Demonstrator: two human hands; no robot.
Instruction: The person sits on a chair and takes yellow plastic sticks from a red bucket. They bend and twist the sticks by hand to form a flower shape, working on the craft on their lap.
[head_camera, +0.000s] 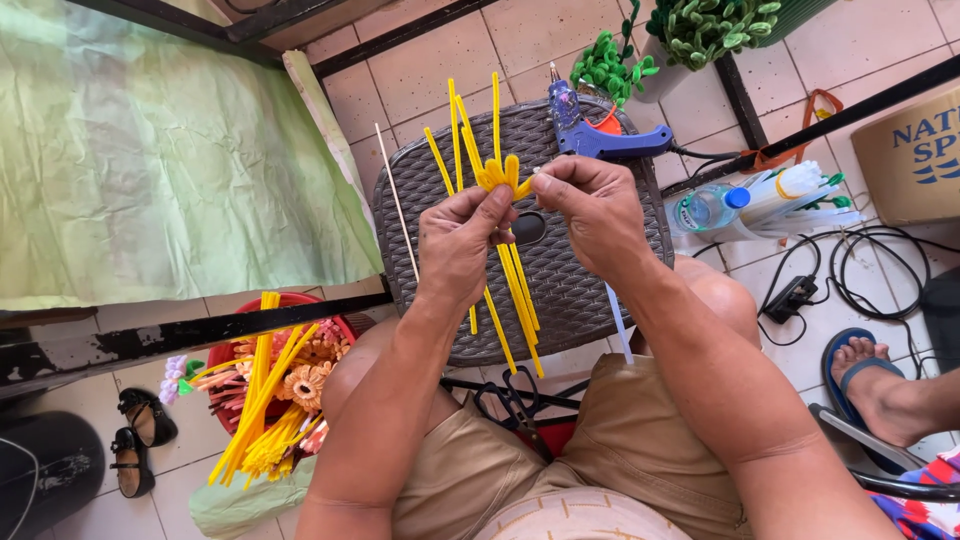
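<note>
Item: bundle of yellow pipe cleaners (510, 275), held upright over the middle of a dark woven plastic stool (560, 290) that serves as the work surface; tips partly bent into a small yellow flower head (502, 175) at the top of the bundle.

Risk, as judged: the loose stems fan apart above and below the grip, so a slackened pinch could let several slide out and drop between the knees; the folded petals look springy and may unbend if the twist is not held tight; the blue hot glue gun (600, 135) lies at the far edge of the stool, just behind the work, with its cord trailing off the right side, so a nudge from the wrist could knock it off or bring a hot nozzle near the fingers; the thin wooden stick (397, 200) at the left edge could roll off.

Grip, left hand (460, 245): fingers closed round the bundle just under the flower head, thumb pressed on top.

Grip, right hand (595, 215): fingertips pinched together on the right side of the flower head; not spread.

Nearby: red basket (290, 370) of finished flowers on the floor, lower left; black scissors (515, 405) below the stool's near edge.
</note>
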